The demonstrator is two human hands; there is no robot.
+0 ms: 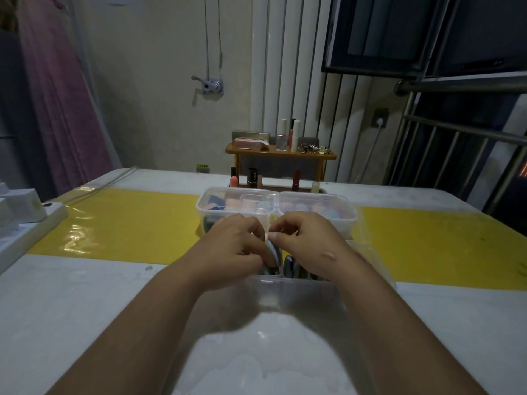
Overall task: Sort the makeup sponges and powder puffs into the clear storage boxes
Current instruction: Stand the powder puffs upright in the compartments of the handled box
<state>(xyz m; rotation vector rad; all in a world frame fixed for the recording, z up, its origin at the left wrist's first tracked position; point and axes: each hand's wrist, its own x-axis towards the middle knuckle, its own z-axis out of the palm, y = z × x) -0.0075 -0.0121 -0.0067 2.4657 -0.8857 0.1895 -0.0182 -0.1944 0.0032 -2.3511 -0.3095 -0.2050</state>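
Both my hands are over a near clear storage box (296,292) in front of me. My left hand (233,243) pinches a light blue powder puff (274,253) standing on edge in that box. My right hand (302,238) has curled fingers just right of the puff, thumb tip close to its top; what it holds is hidden. More dark puffs (291,267) stand upright beside it. Behind them two clear boxes sit side by side: the left box (205,206) holds dark, orange and pink sponges, the right box (349,216) holds pale pink and blue sponges.
A yellow mat (128,223) crosses the white table (85,303). A white power strip and boxes (25,218) lie at the left edge. Lipsticks and bottles (251,176) stand behind the boxes under a small wooden shelf (279,153). Metal rails (456,132) rise at the right.
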